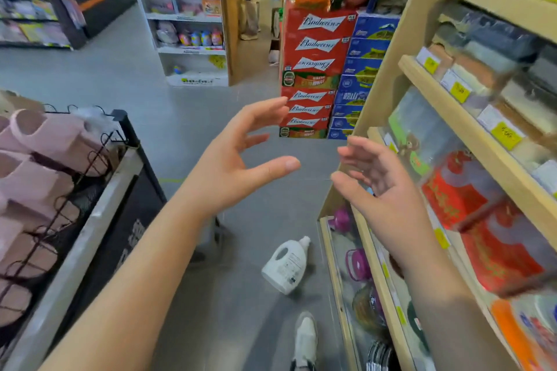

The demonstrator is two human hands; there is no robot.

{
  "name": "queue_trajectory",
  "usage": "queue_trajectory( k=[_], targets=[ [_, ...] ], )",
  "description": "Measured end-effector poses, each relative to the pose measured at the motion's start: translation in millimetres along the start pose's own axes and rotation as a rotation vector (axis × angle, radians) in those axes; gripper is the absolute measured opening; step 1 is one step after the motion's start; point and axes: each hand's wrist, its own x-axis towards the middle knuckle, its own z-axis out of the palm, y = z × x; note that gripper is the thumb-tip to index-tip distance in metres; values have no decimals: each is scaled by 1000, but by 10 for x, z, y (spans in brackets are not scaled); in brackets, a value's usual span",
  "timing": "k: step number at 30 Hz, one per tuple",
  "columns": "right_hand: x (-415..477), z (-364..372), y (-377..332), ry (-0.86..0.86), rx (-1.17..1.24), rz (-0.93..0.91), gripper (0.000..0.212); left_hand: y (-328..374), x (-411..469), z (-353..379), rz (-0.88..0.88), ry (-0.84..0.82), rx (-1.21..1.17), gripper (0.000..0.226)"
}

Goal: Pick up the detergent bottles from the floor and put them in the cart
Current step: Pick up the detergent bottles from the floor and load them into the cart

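Both bare forearms run up from the bottom edge, cut off there. The left hand (235, 166) is spread wide, fingers straight and thumb stretched toward the right; it holds nothing. The right hand (382, 190) is also empty, palm turned inward and fingers loosely fanned. The 2 hands face each other in mid-air with a gap between the thumbs.

1 white plastic detergent bottle with a moulded handle (286, 265) lies on its side on the grey tiled floor (241, 325), cap pointing up toward the hands. In the picture it sits below both hands, between the forearms and nearer the right one, well apart from either hand. It lies just beside the foot of the pale wooden shelf unit (470, 135). Its label print is too small to read.

A white shoe (306, 337) below the bottle is cut off by the frame edge. The left forearm hides part of a grey shape on the floor; what it is cannot be told. Goods and yellow tags on the wooden shelves are blurred. At left, pink slippers (33, 141) hang in a black wire rack (126, 126), partly out of frame. Stacked red cartons (316, 45) stand beyond the hands.
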Motion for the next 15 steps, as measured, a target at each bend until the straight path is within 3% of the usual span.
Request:
queue_trajectory(
  k=[15],
  targets=[
    [1510,-333,1747,-21,116,293,50,-1554,1216,801,-315,-24,-25,77]
  ],
)
